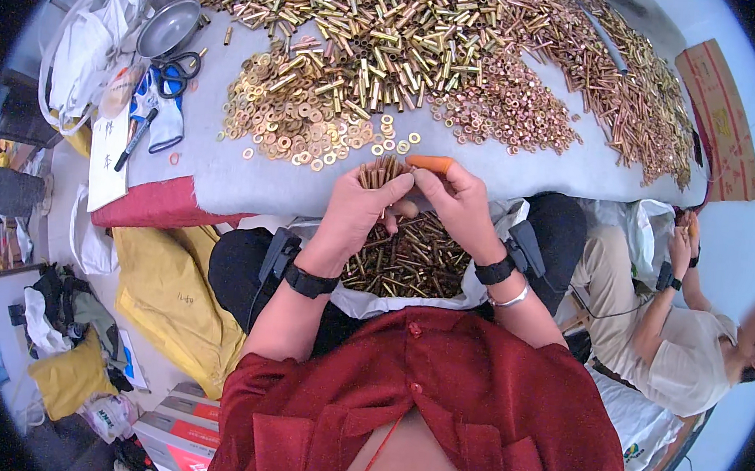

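My left hand (358,206) is closed round a bunch of slim brass-coloured bolts (380,173), their ends standing up side by side above the fingers. Against it, my right hand (457,204) pinches thumb and index finger together at the bunch's right side; an orange cover (429,163) sits on that index finger. Whatever lies in this pinch is too small to make out. Below both hands, a white bag (373,305) on my lap holds many dark, slender bolts (410,264). Just beyond the hands, flat brass-coloured washers (302,125) lie loose on the table.
Small nuts (513,105) and a large heap of metal sleeves (374,38) cover the grey tabletop (212,163). At the left are scissors (177,77), a blue-white glove (166,123), a black marker (135,140) and a metal pan (170,28). A co-worker (676,344) sits at the right.
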A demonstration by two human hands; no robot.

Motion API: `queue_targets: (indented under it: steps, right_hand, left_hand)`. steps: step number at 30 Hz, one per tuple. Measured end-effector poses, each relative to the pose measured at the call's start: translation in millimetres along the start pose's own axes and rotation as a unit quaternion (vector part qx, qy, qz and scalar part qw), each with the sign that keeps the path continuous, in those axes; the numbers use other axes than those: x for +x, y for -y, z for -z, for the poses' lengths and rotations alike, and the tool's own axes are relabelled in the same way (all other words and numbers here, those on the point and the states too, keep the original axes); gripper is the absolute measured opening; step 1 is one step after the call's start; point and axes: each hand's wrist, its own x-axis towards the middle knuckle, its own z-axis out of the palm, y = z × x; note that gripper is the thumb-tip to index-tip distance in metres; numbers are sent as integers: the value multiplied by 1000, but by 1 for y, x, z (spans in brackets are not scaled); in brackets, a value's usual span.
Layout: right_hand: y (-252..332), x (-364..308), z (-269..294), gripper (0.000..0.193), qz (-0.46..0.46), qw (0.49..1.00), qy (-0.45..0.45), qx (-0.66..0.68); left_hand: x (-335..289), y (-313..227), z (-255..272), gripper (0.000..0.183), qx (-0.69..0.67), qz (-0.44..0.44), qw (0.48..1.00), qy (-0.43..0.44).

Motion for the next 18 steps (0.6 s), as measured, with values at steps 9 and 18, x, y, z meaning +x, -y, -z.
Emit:
queue_targets:
  steps: [9, 18]
  right_hand:
    - [-15, 51, 1, 12, 219, 873, -82, -429]
    - [-1, 19, -12, 10, 20, 999, -39, -8]
  left_hand:
    - [2, -3, 5, 23, -31, -32, 998, -33]
    - [0, -4, 5, 22, -7, -18, 1000, -8]
